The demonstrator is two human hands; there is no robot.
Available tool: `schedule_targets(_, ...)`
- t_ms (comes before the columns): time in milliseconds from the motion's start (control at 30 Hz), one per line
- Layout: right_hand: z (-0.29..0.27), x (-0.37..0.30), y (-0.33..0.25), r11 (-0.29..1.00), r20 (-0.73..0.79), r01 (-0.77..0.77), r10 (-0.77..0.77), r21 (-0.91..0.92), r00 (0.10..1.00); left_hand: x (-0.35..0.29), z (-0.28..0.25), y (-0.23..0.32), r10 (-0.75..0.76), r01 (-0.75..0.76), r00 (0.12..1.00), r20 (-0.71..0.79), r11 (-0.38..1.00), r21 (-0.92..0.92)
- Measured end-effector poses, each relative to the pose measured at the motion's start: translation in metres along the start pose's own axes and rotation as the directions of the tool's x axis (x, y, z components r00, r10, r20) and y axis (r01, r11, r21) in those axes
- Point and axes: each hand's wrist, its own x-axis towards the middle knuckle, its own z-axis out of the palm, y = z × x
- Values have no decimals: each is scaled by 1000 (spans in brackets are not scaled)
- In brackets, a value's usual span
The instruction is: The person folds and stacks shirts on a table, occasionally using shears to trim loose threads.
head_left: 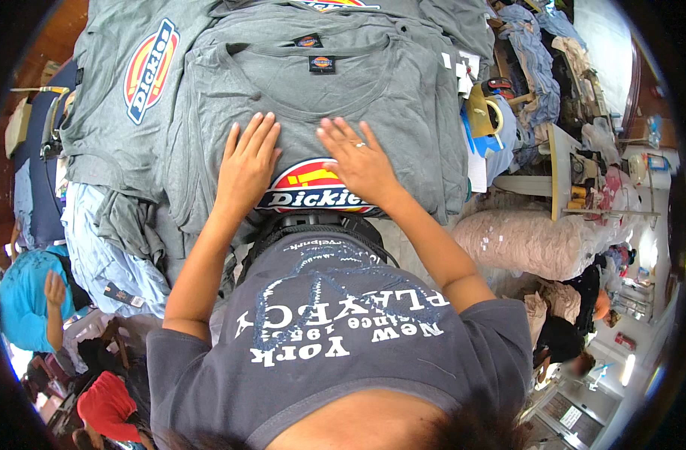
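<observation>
Gray T-shirt lies folded atop a stack of similar shirts at the person's waist, probably light, soft and limp. Beside its oval emblem, the left hand and right hand rest palm-down, each grip spread and holding nothing; farther off, the neckline would likely sag, so side folds seem better holds.

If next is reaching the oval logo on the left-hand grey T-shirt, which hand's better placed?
Left, likely: the left hand lies flat on the top grey T-shirt, nearer that oval logo. The right hand, also flat, is farther across.
</observation>
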Motion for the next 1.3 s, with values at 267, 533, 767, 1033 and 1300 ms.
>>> schedule_targets(267, -10, 2, 95, 899, -67, -295, 289, -323, 955, 26, 0, -52, -149, 153, 988, -38, 970, 189)
schedule_targets(533, 8, 44, 146, 927, -294, -334, 275, -172, 915, 97, 11, -119, -111, 71, 962, -251, 984, -161)
schedule_targets(767, 5, 70, 178, 943, -463, -313, 330, 116, 823, 121, -1, -143, 61, -78, 949, -309, 996, -45)
schedule_targets(1033, 7, 93, 199, 943, -504, -325, 315, 72, 804, 143, -46, -145, -340, 325, 938, -68, 932, -161)
schedule_targets(1300, 9, 103, 201, 960, -344, -281, 265, 2, 901, 129, 24, -172, -294, 266, 938, -184, 950, -161)
